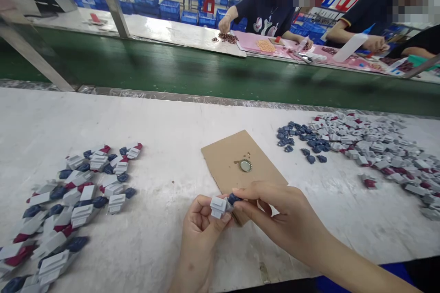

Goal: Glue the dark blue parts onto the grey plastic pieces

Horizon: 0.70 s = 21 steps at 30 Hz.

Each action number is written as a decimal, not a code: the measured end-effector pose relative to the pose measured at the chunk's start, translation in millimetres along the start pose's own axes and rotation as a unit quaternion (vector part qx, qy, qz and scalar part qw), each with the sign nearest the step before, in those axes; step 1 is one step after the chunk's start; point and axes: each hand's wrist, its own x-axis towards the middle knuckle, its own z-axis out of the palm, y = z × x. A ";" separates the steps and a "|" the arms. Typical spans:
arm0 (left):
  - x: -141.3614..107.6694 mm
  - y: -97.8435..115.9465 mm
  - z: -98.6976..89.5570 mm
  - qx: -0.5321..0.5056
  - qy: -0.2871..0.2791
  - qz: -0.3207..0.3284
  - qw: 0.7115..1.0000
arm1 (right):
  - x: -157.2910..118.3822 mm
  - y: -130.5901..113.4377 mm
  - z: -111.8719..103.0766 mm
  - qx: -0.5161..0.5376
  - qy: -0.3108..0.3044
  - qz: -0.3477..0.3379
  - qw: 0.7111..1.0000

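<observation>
My left hand [202, 229] is closed on a small grey plastic part [218, 206] with a stepped, blocky shape. Between the thumb and fingers of my right hand [280, 208] is a small dark blue plastic piece [234, 198], which meets the grey part's right end. Whether the two are joined I cannot tell. Just beyond my hands lies a brown cardboard sheet [220, 160], its near corner partly hidden by them. On the cardboard rests a crimped metal bottle cap [245, 165] with brownish specks beside it.
At left lie several grey parts with blue and dark red pieces [82, 213]. Loose blue pieces [304, 137] and a heap of grey parts [381, 146] lie at right. Beyond the white table [165, 137] runs a green conveyor [172, 73]; people work across it.
</observation>
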 end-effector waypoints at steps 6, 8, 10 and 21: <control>-2.9 -5.5 -0.3 0.012 0.017 0.039 0.999 | -8.2 3.2 15.2 0.037 0.051 -0.008 0.998; -3.0 -6.8 -1.6 0.023 0.011 0.043 0.999 | -11.7 5.3 22.8 0.048 0.085 -0.007 0.995; -2.1 -8.6 -2.3 0.037 0.013 0.044 0.998 | -14.6 6.3 29.8 0.060 0.113 -0.006 0.992; 0.4 48.6 -54.1 0.484 0.140 0.238 0.830 | -35.9 71.9 -41.9 -0.142 0.206 0.087 0.964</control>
